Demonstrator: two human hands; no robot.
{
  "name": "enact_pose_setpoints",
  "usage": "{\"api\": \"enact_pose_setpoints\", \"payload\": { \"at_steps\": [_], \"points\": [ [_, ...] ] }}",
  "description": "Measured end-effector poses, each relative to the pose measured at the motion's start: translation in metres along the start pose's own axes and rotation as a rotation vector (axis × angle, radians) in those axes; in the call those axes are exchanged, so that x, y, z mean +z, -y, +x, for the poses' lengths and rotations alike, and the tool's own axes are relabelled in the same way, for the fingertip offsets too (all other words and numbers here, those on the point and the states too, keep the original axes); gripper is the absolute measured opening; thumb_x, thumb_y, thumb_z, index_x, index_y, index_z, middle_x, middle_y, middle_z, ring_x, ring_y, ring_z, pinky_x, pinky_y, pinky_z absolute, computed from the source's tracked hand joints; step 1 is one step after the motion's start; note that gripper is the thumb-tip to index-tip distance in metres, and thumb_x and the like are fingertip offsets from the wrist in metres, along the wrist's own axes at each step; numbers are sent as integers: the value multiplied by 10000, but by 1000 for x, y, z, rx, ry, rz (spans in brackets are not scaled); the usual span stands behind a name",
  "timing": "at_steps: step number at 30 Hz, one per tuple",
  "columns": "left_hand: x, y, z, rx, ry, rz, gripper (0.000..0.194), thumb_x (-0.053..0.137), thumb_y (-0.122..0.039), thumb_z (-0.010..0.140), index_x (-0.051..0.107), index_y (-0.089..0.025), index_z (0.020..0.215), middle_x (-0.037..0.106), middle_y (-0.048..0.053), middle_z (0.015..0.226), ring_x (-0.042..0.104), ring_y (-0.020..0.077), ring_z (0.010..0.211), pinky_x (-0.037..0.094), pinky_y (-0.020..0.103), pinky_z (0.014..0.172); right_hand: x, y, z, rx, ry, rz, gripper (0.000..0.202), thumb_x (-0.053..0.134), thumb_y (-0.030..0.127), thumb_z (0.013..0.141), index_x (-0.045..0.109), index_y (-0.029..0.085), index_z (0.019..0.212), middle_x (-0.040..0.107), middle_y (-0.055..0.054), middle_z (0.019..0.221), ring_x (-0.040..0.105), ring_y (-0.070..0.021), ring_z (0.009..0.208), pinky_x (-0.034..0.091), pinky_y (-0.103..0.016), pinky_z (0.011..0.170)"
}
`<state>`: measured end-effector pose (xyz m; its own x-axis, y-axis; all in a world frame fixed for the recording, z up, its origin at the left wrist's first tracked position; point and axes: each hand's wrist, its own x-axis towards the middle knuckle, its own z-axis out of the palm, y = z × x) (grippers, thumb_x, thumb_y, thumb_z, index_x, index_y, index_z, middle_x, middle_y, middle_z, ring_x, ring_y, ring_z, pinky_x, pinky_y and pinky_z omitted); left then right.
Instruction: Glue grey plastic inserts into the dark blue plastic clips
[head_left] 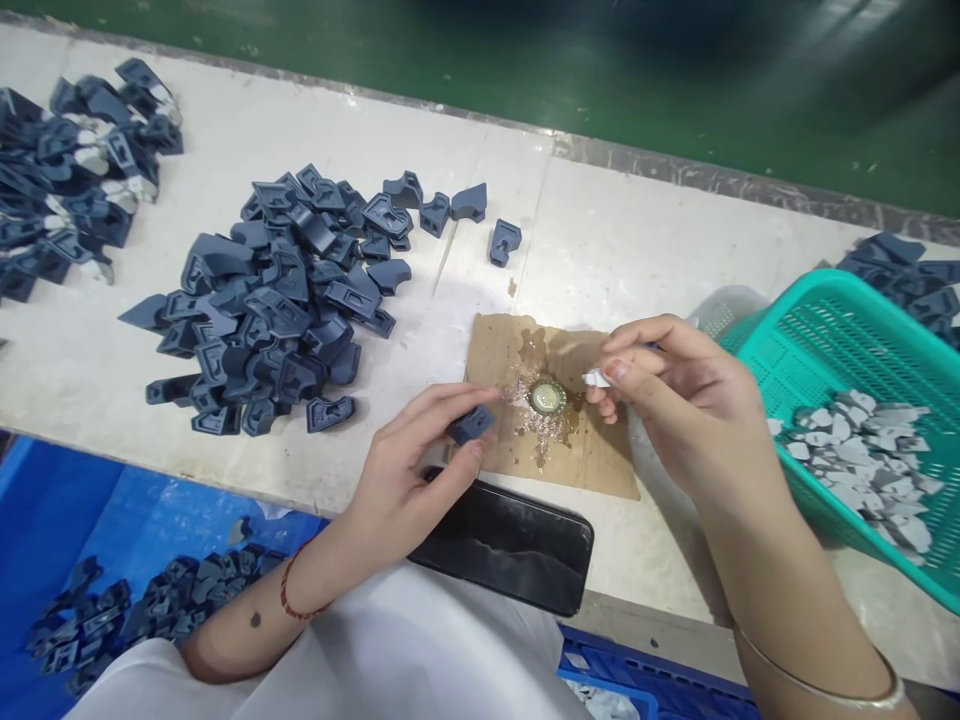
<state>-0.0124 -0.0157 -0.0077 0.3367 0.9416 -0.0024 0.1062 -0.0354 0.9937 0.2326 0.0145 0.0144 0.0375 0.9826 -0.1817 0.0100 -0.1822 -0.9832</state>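
Observation:
My left hand (424, 450) holds a dark blue-grey plastic part (472, 425) between thumb and fingers, just left of a piece of brown cardboard (607, 470). Pinched in the fingertips of my right hand (675, 390) is a small white piece (597, 378), above the cardboard's right side. Between the two hands, a small round cap-like dish (548, 397) with pale, shiny contents sits on the cardboard, ringed by wet-looking splashes. A black phone (517, 545) lies under my left wrist, near the table's front edge.
A large heap of dark plastic parts (277, 300) lies left on the white table (630, 240). Farther left is another pile (82, 170) mixed with white pieces. A green basket (795, 310) of white pieces stands right. Below the edge, a blue bin (142, 500) holds more dark parts.

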Motion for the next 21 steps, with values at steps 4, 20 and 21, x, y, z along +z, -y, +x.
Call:
{"api": "enact_pose_setpoints", "payload": {
  "at_steps": [4,20,21],
  "points": [
    [1,-1,0,-56,33,-64,310,554,-237,1057,668,-253,1344,725,65,1297,703,182,1133,617,277,961,2,1,0,7,-22,-47,148,835,370,838,769,239,826,692,5,667,600,-110,551,500,-235,502],
    [3,-3,2,-161,12,-12,279,657,-330,1013,694,-237,1274,797,56,1167,764,190,1058,617,187,720,5,-4,-7,-234,28,-520,151,740,365,929,683,237,870,696,-6,758,635,-154,680,477,-286,593],
    [3,-3,2,-162,9,-12,254,664,-334,1009,704,-233,1239,800,53,1144,768,185,1031,610,177,690,5,-5,-6,-252,35,-557,177,733,371,937,671,236,841,698,-5,742,624,-149,653,461,-286,575]
  ]
}}
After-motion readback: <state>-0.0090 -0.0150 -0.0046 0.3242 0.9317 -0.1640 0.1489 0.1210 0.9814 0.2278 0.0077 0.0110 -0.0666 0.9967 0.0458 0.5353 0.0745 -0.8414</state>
